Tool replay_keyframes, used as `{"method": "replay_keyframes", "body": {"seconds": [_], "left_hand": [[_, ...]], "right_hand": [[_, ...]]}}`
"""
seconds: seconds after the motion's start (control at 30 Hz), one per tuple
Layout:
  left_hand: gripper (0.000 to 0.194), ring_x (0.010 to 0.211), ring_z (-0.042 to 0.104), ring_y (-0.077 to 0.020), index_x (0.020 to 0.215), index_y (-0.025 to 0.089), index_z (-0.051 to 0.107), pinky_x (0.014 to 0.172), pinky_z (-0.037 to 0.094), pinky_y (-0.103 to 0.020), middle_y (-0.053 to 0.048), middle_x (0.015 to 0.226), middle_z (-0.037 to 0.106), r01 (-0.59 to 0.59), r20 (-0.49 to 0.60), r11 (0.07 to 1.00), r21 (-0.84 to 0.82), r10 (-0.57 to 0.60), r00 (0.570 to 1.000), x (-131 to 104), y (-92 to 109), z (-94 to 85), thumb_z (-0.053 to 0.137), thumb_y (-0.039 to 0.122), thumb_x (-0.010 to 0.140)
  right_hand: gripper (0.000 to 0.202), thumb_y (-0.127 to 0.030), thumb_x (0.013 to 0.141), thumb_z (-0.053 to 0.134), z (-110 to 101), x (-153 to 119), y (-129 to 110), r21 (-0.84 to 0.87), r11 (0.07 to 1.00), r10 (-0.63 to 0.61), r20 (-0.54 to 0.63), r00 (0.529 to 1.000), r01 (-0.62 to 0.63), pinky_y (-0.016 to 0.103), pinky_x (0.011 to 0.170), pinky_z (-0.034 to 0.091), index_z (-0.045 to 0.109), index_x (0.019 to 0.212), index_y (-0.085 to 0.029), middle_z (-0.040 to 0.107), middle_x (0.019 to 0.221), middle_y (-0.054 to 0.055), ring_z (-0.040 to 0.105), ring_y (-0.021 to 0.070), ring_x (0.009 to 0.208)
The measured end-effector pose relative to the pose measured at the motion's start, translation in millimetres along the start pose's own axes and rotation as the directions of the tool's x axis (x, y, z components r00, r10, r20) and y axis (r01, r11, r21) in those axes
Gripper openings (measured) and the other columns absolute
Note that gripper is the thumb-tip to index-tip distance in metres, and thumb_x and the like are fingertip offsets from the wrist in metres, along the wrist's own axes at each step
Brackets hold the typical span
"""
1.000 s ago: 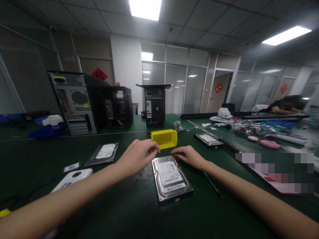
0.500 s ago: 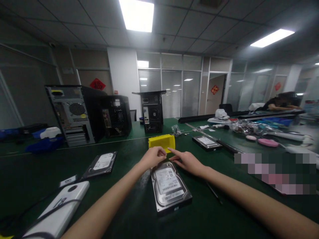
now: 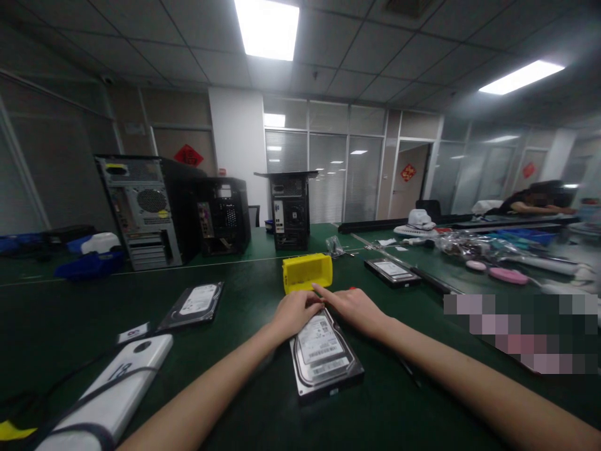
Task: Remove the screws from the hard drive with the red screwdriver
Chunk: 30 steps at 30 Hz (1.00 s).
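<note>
A hard drive (image 3: 323,360) lies label up on the green table before me. My left hand (image 3: 297,313) is bent over its far end, fingers closed; what they hold, if anything, is hidden. Beside it, my right hand (image 3: 354,308) rests at the drive's far right corner, index finger stretched toward the left fingertips, its thumb out of sight. A thin dark shaft (image 3: 409,373) runs out from under my right wrist, and a bit of red (image 3: 353,289) shows behind the knuckles. Just beyond both hands stands a yellow plastic bin (image 3: 307,272).
More hard drives lie left (image 3: 195,305) and right (image 3: 392,270). A white power strip (image 3: 110,391) with a dark cable is at near left. Computer cases (image 3: 150,207) stand at the back. Bagged parts (image 3: 469,241) cover the right side; a person (image 3: 530,202) sits beyond.
My left hand has come slightly nearer, over the drive's far end, its fingertips now meeting the right hand. The gap between the hands has closed. The view has shifted slightly.
</note>
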<state>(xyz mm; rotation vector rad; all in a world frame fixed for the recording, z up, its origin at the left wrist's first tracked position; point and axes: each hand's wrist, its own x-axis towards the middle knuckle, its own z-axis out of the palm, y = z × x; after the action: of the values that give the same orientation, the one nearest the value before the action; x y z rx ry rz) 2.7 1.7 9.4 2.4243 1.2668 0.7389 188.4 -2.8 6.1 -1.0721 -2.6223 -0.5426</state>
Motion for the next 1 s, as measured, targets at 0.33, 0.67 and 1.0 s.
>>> {"method": "replay_keyframes", "body": {"seconds": [0.33,0.67,1.0], "left_hand": [[0.030,0.084,0.063,-0.0209,0.094,0.016,0.070,0.070,0.045,-0.027,-0.006,0.092,0.071,0.037,-0.034,0.994,-0.107,-0.041,0.999,1.9,-11.1,6.2,0.049,0.035,0.085],[0.034,0.089,0.062,-0.0200,0.092,0.016,0.069,0.077,0.043,-0.026,-0.005,0.096,0.070,-0.030,-0.045,0.987,-0.158,0.023,0.999,-1.2,-10.0,3.7,0.040,0.034,0.089],[0.046,0.099,0.058,-0.0195,0.103,0.016,0.065,0.087,0.041,-0.028,-0.005,0.106,0.066,-0.064,-0.064,0.982,-0.178,0.053,0.997,-6.3,-15.9,5.3,0.027,0.040,0.094]], "right_hand": [[0.065,-0.010,0.082,0.047,3.9,-2.0,-1.3,0.110,0.994,-0.007,-0.044,0.999,0.012,0.027,0.071,0.048,0.024,0.142,-0.020,0.069,0.096,0.010,0.066,0.0186,0.082],[0.064,-0.013,0.079,0.049,-5.2,-2.8,0.9,0.512,0.825,0.266,0.025,0.964,-0.241,0.040,0.095,0.040,0.031,0.139,-0.023,0.070,0.101,0.000,0.064,0.0211,0.097],[0.053,-0.016,0.084,0.045,-7.7,-1.1,9.5,0.504,0.809,0.342,0.019,0.940,-0.304,0.034,0.094,0.042,0.035,0.136,-0.021,0.067,0.109,0.004,0.060,0.0172,0.104]]}}
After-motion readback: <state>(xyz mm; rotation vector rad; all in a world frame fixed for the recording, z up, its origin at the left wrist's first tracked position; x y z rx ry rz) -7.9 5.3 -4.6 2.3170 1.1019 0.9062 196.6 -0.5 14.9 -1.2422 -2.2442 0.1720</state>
